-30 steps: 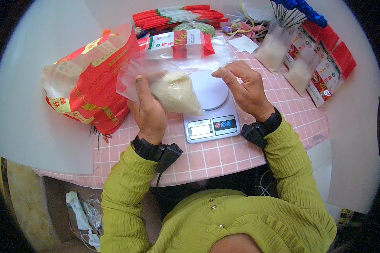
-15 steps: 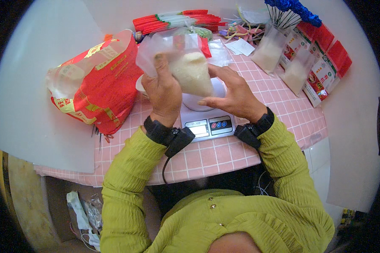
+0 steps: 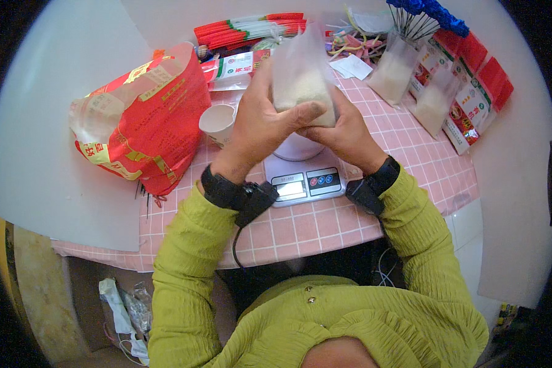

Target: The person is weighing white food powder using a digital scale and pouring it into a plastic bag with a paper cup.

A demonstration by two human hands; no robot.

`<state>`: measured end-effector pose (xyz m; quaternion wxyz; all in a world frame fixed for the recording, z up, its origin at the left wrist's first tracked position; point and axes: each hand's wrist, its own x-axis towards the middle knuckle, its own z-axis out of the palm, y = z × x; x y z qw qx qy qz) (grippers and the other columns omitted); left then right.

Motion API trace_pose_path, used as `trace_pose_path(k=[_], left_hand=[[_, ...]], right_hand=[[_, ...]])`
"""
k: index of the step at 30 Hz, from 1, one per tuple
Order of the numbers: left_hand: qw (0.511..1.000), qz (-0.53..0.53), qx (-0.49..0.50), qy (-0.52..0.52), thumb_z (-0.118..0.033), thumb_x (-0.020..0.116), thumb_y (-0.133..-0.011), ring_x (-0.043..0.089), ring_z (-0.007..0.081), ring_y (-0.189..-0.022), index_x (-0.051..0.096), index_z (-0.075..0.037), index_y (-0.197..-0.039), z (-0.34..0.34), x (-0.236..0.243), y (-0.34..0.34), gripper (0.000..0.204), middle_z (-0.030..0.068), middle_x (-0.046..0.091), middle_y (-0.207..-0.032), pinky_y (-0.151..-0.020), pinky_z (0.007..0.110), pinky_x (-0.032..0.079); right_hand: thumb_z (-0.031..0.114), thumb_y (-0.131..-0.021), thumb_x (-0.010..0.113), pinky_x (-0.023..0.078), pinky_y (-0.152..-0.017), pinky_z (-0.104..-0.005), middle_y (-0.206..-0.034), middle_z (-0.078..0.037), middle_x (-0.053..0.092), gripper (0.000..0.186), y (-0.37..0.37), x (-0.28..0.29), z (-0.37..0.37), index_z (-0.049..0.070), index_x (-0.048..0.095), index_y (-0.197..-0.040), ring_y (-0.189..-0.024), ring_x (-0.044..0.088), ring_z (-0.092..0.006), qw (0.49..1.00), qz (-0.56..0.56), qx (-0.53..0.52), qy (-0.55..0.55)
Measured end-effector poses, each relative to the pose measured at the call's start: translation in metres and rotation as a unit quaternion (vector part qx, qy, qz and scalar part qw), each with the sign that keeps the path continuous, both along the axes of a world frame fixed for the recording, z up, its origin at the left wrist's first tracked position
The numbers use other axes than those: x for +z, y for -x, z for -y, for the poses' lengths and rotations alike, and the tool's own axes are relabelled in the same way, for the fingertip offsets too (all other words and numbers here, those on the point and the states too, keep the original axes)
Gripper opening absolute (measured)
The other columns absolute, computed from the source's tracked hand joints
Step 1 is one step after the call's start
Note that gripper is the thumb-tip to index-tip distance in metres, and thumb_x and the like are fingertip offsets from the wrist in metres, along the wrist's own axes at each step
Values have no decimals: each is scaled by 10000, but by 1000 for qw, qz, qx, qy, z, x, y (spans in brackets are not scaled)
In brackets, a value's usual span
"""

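— Two hands, what's in them?
— Left hand (image 3: 260,126) and right hand (image 3: 343,132) both clamp a clear bag (image 3: 300,80) of white grains above the scale (image 3: 305,178).
— Farther back?
— Paper cup (image 3: 218,122), red sack (image 3: 144,119) on the bench (image 3: 325,224).

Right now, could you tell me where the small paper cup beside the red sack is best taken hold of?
Grip the paper cup round its side wall, probably from above: it stands upright and open-topped, with the red sack close on its left and the left hand on its right.
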<state>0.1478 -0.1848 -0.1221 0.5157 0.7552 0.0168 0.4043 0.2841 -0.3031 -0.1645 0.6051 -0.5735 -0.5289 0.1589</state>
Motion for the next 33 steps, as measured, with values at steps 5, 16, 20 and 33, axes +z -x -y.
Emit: trace_pose_path(k=[5,16,20,33], left_hand=[[988,-105,-108,-28,-236,922,-658,557,193,-1187,446,7,-1382,-25,-1,7,899,128,591,-1271,-1032,307,429],[987,-155,-34,-20,-141,926,-649,646,153,-991,619,-3,-1165,-32,-18,1,616,73,702,-1080,-894,307,520],[993,-118,6,18,-175,927,-669,655,138,-956,640,-1,-1130,-30,-30,2,570,67,712,-1053,-850,299,543],[987,-111,-21,112,-89,885,-712,636,145,-1052,585,9,-1220,-18,-38,26,598,86,679,-1146,-912,311,535]], right_hand=[[121,-754,831,476,-995,-351,-1250,-94,620,762,-2,5,2,57,452,-1412,-1149,589,-194,998,-42,55,7],[166,-789,823,458,-1012,-352,-1268,-124,606,715,-6,3,0,40,469,-1396,-1170,578,-212,999,30,24,21],[198,-821,805,457,-1011,-341,-1272,-130,609,672,-5,2,-2,43,481,-1389,-1173,578,-204,999,47,19,12],[125,-807,805,431,-1054,-339,-1297,-96,597,682,-3,-5,-5,25,476,-1396,-1216,551,-186,991,-62,117,9]])
